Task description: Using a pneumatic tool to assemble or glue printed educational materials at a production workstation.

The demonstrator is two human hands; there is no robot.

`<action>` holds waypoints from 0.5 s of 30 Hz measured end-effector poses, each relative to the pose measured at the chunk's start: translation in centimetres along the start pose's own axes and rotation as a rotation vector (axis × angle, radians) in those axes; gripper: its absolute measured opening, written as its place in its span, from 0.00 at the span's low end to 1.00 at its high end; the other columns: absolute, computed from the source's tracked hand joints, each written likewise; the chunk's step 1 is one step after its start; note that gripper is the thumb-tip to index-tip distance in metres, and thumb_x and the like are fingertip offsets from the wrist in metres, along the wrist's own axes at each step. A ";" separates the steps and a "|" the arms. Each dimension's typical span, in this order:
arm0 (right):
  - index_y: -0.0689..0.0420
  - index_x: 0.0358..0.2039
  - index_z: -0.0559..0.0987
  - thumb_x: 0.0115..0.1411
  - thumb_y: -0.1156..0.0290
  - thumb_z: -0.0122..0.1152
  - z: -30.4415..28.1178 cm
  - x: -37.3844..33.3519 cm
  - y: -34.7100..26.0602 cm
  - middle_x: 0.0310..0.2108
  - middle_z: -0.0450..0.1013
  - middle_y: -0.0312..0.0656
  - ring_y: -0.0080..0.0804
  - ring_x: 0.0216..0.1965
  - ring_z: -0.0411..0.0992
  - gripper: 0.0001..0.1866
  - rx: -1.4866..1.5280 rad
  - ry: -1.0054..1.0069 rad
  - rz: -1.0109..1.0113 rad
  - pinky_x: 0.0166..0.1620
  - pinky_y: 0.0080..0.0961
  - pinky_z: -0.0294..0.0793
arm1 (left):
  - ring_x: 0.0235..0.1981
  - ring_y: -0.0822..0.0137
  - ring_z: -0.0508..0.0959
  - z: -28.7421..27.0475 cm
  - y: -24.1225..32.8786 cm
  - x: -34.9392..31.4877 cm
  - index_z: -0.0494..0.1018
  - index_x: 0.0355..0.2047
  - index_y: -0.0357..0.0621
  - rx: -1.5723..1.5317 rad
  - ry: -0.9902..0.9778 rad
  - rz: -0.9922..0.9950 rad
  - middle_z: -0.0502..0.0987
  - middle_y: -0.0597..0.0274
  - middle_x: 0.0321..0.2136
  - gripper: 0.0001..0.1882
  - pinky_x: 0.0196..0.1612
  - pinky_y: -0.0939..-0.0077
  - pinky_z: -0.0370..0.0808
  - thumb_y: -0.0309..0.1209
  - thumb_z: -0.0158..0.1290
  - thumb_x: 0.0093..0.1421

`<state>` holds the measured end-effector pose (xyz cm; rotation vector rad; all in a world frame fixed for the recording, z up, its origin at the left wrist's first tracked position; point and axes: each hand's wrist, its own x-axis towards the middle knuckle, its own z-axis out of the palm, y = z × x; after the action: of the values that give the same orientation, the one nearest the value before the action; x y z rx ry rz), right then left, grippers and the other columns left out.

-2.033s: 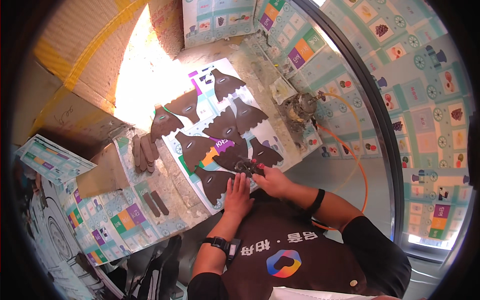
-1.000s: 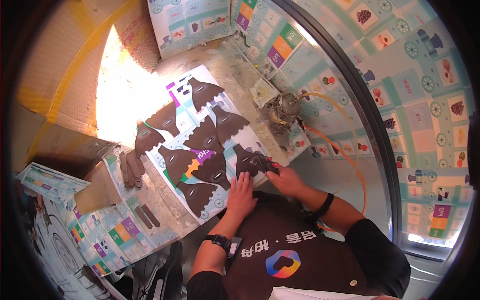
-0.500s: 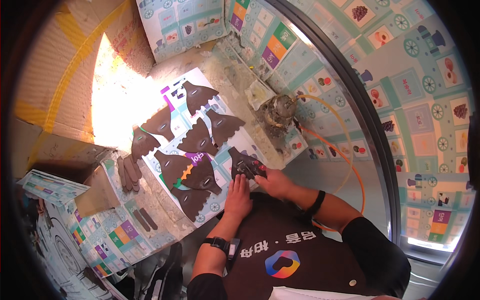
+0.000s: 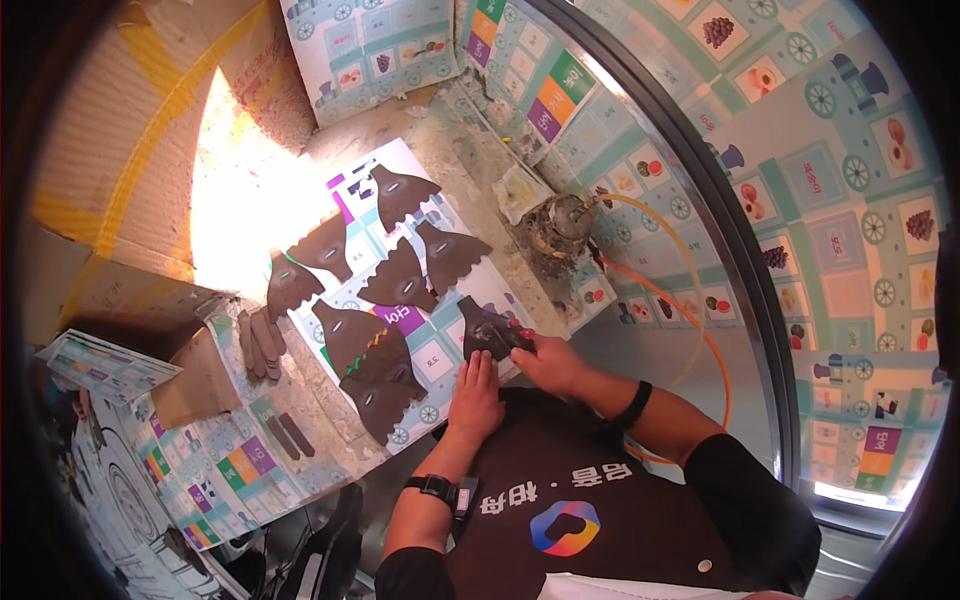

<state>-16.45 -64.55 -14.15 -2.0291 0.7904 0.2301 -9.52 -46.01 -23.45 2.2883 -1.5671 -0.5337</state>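
My left hand [image 4: 477,400] rests with fingers stretched and its fingertips on the near edge of a dark brown leather-like piece [image 4: 478,325]. Beside it, my right hand [image 4: 552,366] is closed on a small dark tool with red parts [image 4: 520,337], held over the same piece; its exact kind is hard to make out. Farther left on the printed sheet [image 4: 440,360] lie several similar wavy-edged pieces with slots, among them a far one [image 4: 402,195], a middle one [image 4: 397,278] and an overlapping group with a near piece [image 4: 385,405].
A round crusted pot [image 4: 566,222] with yellow and orange hoses [image 4: 722,370] stands right of the worktop. Stacked brown strips [image 4: 262,345] and two thin dark strips [image 4: 290,437] lie at the left. A cardboard box [image 4: 150,130] rises at the far left; a dark frame [image 4: 740,220] curves along the right.
One brown piece in the near-left group has shifted left against its neighbours, showing more of the printed sheet. My hands stay nearly in place; the tool has tilted slightly on the piece.
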 end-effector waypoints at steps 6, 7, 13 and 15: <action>0.60 0.48 0.77 0.64 0.58 0.56 -1.8 -0.2 3.3 0.35 0.78 0.55 0.54 0.38 0.77 0.20 0.094 0.088 -0.013 0.42 0.39 0.74 | 0.71 0.49 0.52 -0.7 0.3 0.1 0.59 0.65 0.35 0.006 -0.024 -0.014 0.54 0.46 0.69 0.46 0.72 0.52 0.50 0.42 0.64 0.49; 0.60 0.49 0.77 0.64 0.59 0.56 -2.0 -0.2 3.4 0.34 0.78 0.54 0.54 0.38 0.77 0.19 0.094 0.083 -0.016 0.42 0.39 0.74 | 0.71 0.49 0.52 -0.8 0.2 0.0 0.59 0.65 0.35 0.009 -0.022 -0.019 0.54 0.46 0.69 0.46 0.72 0.52 0.50 0.42 0.64 0.49; 0.59 0.47 0.77 0.63 0.62 0.57 -2.5 -0.6 4.2 0.35 0.76 0.54 0.53 0.40 0.76 0.17 0.022 0.174 -0.105 0.45 0.42 0.74 | 0.69 0.50 0.56 -1.7 -0.5 -2.1 0.65 0.59 0.39 -0.090 0.081 -0.001 0.60 0.47 0.64 0.39 0.70 0.51 0.54 0.42 0.65 0.50; 0.58 0.50 0.75 0.62 0.63 0.57 -3.2 -0.5 4.9 0.38 0.76 0.55 0.54 0.42 0.75 0.18 -0.026 0.182 -0.105 0.46 0.43 0.74 | 0.65 0.49 0.62 -0.7 -1.1 -4.6 0.67 0.57 0.40 -0.143 0.214 -0.073 0.65 0.48 0.60 0.37 0.66 0.49 0.59 0.42 0.65 0.49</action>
<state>-20.26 -68.78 -15.50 -2.1306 0.7925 -0.0040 -9.79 -41.30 -22.72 2.2192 -1.3061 -0.3902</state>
